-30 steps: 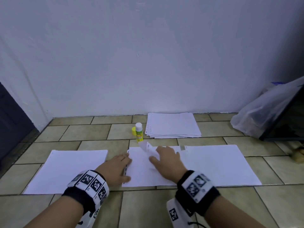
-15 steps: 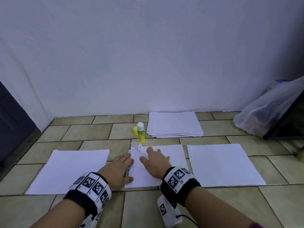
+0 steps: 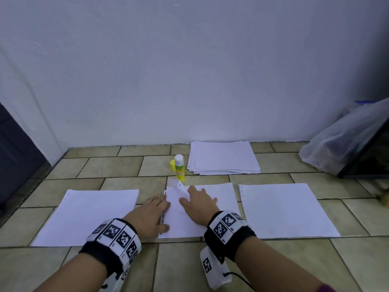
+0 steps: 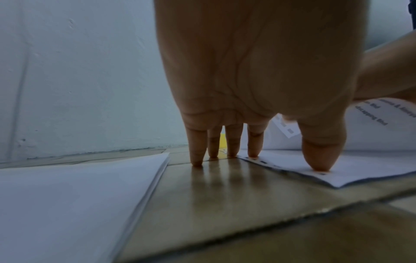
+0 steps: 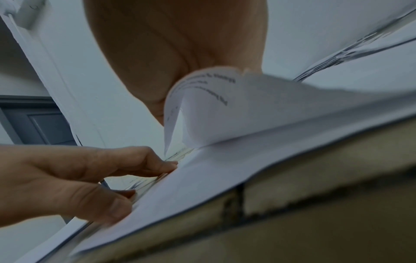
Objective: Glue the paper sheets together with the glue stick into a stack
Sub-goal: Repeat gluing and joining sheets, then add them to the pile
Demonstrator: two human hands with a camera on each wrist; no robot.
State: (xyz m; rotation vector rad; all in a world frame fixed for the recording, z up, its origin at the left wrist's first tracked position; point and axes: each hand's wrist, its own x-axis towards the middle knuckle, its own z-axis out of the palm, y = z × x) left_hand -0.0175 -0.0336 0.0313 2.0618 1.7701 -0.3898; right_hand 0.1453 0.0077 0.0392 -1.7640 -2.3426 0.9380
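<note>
We observe dim, even, bluish-cool lighting in all three views, with no distinct source in frame. In the head view, the wall (image 3: pixel 189 70) darkens toward the corners, and straight lines bow near the edges. Shadows are soft and faint. In the left wrist view, the glossy floor tiles (image 4: pixel 225 204) reflect the fingers (image 4: pixel 198 147) as blurred streaks; the near foreground is out of focus. The right wrist view is tilted and motion-blurred: the curled sheet (image 5: pixel 202 110) carries smeared, unreadable print, and the tile edge is soft.
</note>
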